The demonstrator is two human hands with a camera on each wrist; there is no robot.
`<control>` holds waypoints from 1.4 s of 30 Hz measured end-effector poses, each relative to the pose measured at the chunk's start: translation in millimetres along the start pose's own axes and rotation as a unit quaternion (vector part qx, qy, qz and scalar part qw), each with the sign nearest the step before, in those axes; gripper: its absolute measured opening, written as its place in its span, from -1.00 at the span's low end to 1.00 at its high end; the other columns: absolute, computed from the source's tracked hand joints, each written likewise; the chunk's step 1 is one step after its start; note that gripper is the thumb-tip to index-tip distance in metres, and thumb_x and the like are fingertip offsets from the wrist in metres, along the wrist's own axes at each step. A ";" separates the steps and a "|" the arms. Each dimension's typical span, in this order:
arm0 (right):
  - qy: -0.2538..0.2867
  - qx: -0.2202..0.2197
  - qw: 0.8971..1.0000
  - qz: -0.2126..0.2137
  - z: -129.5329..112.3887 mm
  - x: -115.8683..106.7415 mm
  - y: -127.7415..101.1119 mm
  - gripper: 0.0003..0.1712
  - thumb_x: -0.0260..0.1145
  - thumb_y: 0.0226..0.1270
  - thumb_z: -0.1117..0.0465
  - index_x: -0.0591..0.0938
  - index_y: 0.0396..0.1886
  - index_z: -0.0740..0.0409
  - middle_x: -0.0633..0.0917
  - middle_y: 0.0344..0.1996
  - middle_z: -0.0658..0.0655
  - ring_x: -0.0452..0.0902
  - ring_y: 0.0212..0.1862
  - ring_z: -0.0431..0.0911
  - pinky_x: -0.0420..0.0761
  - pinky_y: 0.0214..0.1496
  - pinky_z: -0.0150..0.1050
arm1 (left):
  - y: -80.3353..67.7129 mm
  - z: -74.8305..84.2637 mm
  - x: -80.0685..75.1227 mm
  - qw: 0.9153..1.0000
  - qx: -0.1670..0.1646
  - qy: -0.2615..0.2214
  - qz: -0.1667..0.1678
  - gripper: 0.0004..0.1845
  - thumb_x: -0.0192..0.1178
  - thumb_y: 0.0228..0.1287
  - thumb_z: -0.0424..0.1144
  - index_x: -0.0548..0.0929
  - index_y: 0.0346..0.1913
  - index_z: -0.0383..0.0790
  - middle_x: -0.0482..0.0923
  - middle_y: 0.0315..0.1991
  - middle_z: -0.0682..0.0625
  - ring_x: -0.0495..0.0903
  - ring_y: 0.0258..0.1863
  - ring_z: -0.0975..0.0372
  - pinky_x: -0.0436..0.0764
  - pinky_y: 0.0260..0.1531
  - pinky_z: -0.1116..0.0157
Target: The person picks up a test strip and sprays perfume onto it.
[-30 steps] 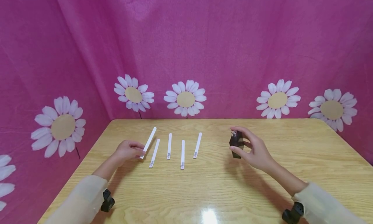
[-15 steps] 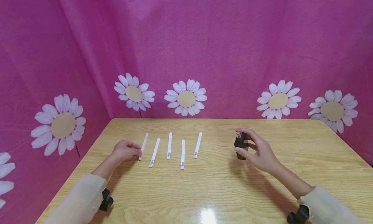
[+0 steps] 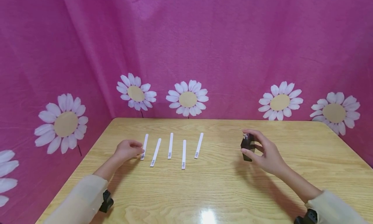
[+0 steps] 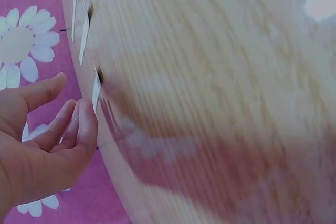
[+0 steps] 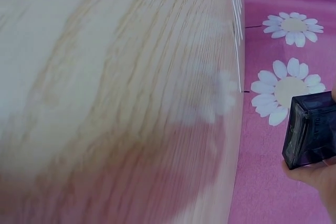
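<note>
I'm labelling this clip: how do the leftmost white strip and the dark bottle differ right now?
The strip is white, thin and flat; the bottle is dark, blocky and see-through in the right wrist view. The strip lies flat on the table in a row with four others; the bottle is upright and apart from them. The left hand only touches the strip's near end; the right hand grips the bottle. Each has a hand on it.

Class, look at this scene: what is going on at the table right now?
A person sits at a wooden table. The left hand touches the near end of the leftmost of five white paper strips laid side by side. The right hand grips a small dark bottle, held upright to the right of the strips.
</note>
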State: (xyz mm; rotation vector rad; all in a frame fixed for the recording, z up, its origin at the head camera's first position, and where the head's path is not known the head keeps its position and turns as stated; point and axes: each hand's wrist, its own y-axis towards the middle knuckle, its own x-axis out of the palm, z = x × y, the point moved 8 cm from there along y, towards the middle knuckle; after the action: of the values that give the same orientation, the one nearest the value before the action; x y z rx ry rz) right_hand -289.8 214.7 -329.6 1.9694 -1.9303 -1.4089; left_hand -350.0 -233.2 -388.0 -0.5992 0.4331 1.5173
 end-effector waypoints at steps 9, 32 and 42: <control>-0.016 0.003 1.000 0.000 2.3 -4.9 -4.2 -0.30 0.46 0.03 0.43 0.48 0.22 0.10 0.63 -0.11 0.13 0.49 -0.11 -0.43 0.58 -0.09 -0.58 | -7.4 17.9 24.2 0.998 0.040 -0.018 -0.047 -0.67 0.30 0.11 -0.41 0.59 -0.08 -0.54 0.68 -0.23 -0.30 0.56 -0.45 0.40 0.67 -0.37 0.39; -0.012 -0.012 1.000 -0.005 -2.5 -2.8 -2.3 -0.33 0.45 0.05 0.42 0.48 0.21 0.12 0.55 -0.03 -0.25 0.48 -0.06 -0.45 0.58 -0.06 -0.60 | -19.8 40.0 47.7 0.991 0.102 0.084 -0.024 -0.70 0.37 -0.29 -0.62 0.64 -0.33 -0.47 0.64 -0.43 -0.19 0.55 -0.43 0.25 0.54 -0.42 0.45; -0.003 0.001 1.000 0.003 -0.1 -3.9 -5.0 -0.31 0.46 0.02 0.45 0.49 0.20 0.09 0.57 -0.06 -0.20 0.48 -0.06 -0.44 0.56 -0.05 -0.65 | -20.4 33.9 45.4 0.995 0.078 0.062 -0.013 -0.70 0.40 -0.26 -0.60 0.64 -0.33 -0.48 0.64 -0.49 -0.17 0.51 -0.52 0.30 0.50 -0.54 0.47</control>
State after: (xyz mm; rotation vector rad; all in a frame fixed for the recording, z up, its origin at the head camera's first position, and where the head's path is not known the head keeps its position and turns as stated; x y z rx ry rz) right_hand -285.1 219.0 -330.4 1.9612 -1.9384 -1.4133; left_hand -332.0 -175.7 -387.3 -0.5771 0.6309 1.4107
